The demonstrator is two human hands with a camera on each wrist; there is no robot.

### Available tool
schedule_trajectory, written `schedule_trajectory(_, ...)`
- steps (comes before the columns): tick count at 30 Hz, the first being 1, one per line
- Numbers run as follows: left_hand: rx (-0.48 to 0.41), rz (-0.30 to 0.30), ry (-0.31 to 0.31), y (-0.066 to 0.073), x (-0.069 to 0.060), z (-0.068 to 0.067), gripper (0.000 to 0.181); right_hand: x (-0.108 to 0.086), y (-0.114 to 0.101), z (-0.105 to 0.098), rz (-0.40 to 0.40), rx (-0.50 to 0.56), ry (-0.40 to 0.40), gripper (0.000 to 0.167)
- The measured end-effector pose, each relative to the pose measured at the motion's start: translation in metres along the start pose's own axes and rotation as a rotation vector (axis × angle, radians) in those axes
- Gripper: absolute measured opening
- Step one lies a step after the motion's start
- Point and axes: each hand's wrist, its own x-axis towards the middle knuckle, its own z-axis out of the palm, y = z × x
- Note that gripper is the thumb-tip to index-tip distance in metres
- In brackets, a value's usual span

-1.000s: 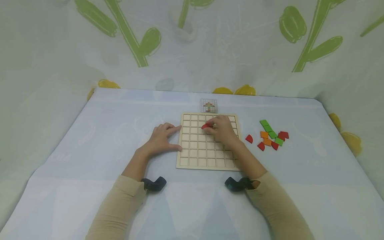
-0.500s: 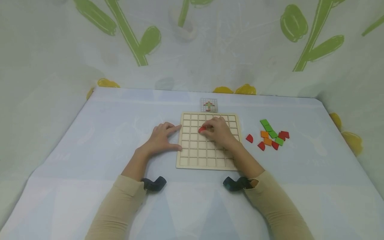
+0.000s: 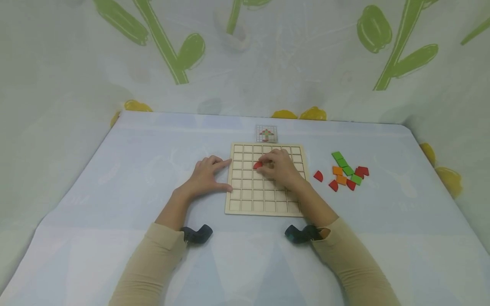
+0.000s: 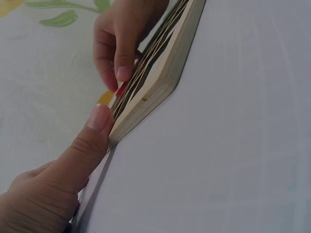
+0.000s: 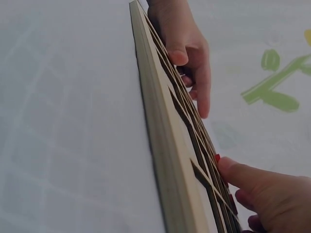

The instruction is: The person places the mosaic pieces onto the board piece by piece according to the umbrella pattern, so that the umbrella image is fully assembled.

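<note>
A pale wooden grid board (image 3: 246, 195) lies flat on the table. My right hand (image 3: 282, 168) is over its upper middle, pinching a red quarter-circle tile (image 3: 257, 165) between thumb and index finger at one of the cells. Some of the board behind this hand is hidden. In the right wrist view, more red shows low on the board by the right hand (image 5: 272, 194), too little to identify. My left hand (image 3: 204, 177) spreads thumb and index finger against the board's left edge; the left wrist view shows that thumb (image 4: 98, 119) touching the rim.
Behind the board lies a small pattern card (image 3: 266, 134) with a coloured figure on a grid. Right of the board are loose tiles: several green ones (image 3: 342, 163), orange squares (image 3: 341, 180) and red quarter-circles (image 3: 318, 175). A wall stands beyond the table's back edge.
My right hand has shifted slightly left and down with the red tile, then stayed nearly still, with more of the tile now showing. The left hand has not moved.
</note>
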Motion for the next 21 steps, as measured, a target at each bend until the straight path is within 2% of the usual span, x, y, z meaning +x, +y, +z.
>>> schedule_trajectory(5, 0.002, 0.005, 0.005, 0.0, 0.0, 0.0, 0.09, -0.005, 0.002, -0.004, 0.0, 0.004, 0.028, 0.031)
schedule_trajectory(10, 0.016, 0.015, 0.007, -0.001, -0.001, 0.0, 0.089, -0.011, 0.009, -0.009, -0.044, 0.025, 0.092, 0.027)
schedule_trajectory(16, 0.023, 0.016, 0.013, -0.004, 0.001, 0.001, 0.09, -0.017, 0.019, -0.015, -0.075, -0.01, 0.141, 0.028)
schedule_trajectory(21, 0.02, 0.016, 0.015, -0.004, 0.001, 0.003, 0.09, -0.025, 0.023, -0.021, -0.044, -0.02, 0.149, 0.028)
